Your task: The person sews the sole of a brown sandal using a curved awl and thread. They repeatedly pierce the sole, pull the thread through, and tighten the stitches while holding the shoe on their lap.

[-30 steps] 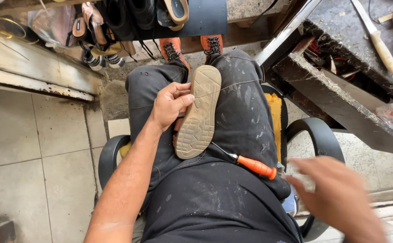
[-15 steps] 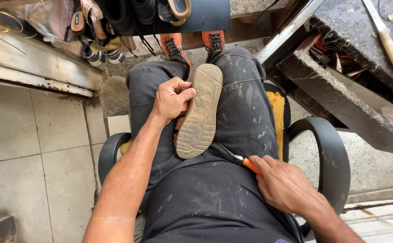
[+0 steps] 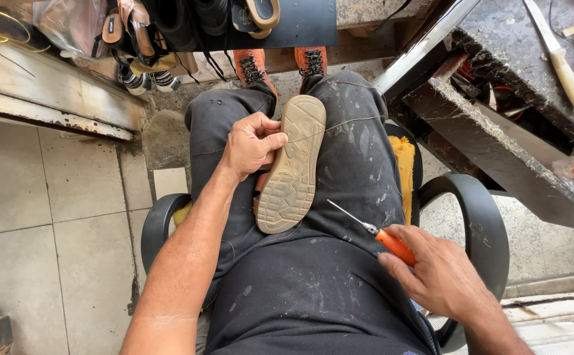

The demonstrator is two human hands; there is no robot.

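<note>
A shoe with a tan rubber sole (image 3: pixel 291 167) lies sole-up on my lap, between my thighs in dark paint-flecked trousers. My left hand (image 3: pixel 251 144) grips the shoe's left edge and pinches a thin thread that runs across the sole toward my right knee. My right hand (image 3: pixel 441 273) holds an awl with an orange handle (image 3: pixel 395 246); its thin metal needle (image 3: pixel 347 215) points up-left toward the sole's heel end, a little apart from it.
I sit on a black office chair with curved armrests (image 3: pixel 481 223). A dirty workbench (image 3: pixel 497 98) stands at my right with a wooden-handled knife (image 3: pixel 560 56) on top. Shoes and sandals (image 3: pixel 142 39) pile at the far left. Tiled floor (image 3: pixel 44 217) lies left.
My right hand came in from the lower right, took the orange awl off my lap and lifted it slightly. My left hand now pinches the thread on the sole.
</note>
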